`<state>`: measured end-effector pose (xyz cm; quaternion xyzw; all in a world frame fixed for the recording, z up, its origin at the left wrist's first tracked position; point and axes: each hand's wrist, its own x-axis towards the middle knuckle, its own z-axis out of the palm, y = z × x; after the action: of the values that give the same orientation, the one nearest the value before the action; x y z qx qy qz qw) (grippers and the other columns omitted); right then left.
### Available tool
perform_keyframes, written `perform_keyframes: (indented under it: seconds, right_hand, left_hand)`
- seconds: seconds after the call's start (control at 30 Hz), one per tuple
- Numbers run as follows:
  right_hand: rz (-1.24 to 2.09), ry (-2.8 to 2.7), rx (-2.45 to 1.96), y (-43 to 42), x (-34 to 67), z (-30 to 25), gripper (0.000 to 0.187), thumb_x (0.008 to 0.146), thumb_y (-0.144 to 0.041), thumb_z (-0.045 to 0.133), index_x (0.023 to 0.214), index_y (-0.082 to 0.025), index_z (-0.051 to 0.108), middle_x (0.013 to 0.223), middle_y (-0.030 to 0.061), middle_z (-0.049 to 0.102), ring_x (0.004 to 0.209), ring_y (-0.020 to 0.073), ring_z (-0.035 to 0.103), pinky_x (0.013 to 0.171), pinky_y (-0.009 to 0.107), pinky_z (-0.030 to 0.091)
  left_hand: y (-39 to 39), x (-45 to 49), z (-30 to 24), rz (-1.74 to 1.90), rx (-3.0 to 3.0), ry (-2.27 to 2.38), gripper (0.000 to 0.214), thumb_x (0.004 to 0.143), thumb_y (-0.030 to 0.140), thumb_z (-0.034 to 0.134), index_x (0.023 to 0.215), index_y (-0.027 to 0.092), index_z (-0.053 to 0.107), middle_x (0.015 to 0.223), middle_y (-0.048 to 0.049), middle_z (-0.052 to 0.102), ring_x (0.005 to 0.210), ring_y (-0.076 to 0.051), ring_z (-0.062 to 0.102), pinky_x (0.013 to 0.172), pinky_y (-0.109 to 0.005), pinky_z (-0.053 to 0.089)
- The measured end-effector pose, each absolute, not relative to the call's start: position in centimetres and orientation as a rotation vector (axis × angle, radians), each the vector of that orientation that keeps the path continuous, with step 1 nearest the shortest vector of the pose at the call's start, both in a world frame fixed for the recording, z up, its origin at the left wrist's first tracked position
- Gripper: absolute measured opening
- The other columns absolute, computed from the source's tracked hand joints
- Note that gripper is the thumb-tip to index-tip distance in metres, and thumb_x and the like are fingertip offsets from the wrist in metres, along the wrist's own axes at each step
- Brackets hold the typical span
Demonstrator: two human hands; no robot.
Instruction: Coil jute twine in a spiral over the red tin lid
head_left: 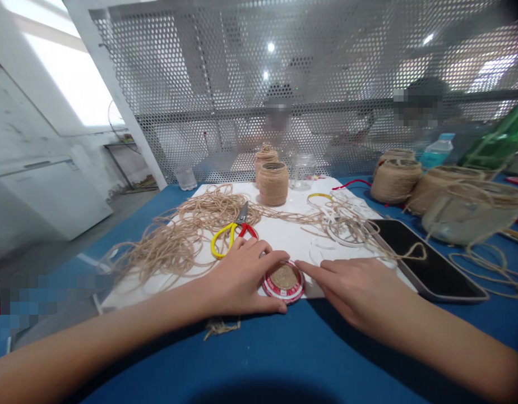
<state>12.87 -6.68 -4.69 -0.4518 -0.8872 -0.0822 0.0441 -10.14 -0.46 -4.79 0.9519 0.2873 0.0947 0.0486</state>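
Note:
A round red-and-white disc (283, 293) with lettering on its rim and a tan, twine-like middle lies at the near edge of the white sheet. My left hand (242, 275) curves around its left side, the fingers at the far rim and the thumb at the near rim, gripping it. From the right, my right hand (355, 286) reaches in with the index finger stretched out, its tip at the disc's upper right rim. The other right fingers are partly bent, and no object shows in them. Scissors (229, 233) with yellow and red handles lie just beyond my left hand.
Loose twine (175, 241) heaps on the left of the white sheet (280, 233). Twine-wrapped jars (273, 185) stand at the back, beside a clear glass jar (303, 173). On the right are a black-screened tablet (427, 258), more jars (396, 180) and a green bottle (496, 140).

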Motion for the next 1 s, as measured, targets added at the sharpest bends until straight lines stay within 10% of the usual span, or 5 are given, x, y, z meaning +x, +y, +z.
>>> perform_keyframes:
  seconds: [0.83,1.0]
  right_hand:
    - [-0.215,-2.713,-1.417,-6.1,12.74,-5.24,0.037,0.088,-0.017,0.038,0.12,-0.027,0.053,0.073,-0.0003,0.062,0.061,0.0186,0.061,0.052,0.029,0.024]
    - [-0.072,-2.683,-1.404,-6.37,12.56,-4.83,0.03,0.088,-0.019,0.038,0.111,-0.024,0.057,0.079,0.0015,0.065,0.068,0.0183,0.062,0.056,0.028,0.032]
  left_hand:
    - [-0.51,-10.21,-4.16,0.265,2.968,0.8,0.067,0.07,0.073,0.054,0.117,0.026,0.056,0.099,-0.0057,0.054,0.093,-0.025,0.048,0.086,-0.042,0.029]
    - [-0.53,-10.2,-4.6,0.388,2.953,0.846,0.033,0.09,0.046,0.044,0.113,0.028,0.06,0.114,-0.0077,0.05,0.104,-0.025,0.045,0.09,-0.042,0.029]
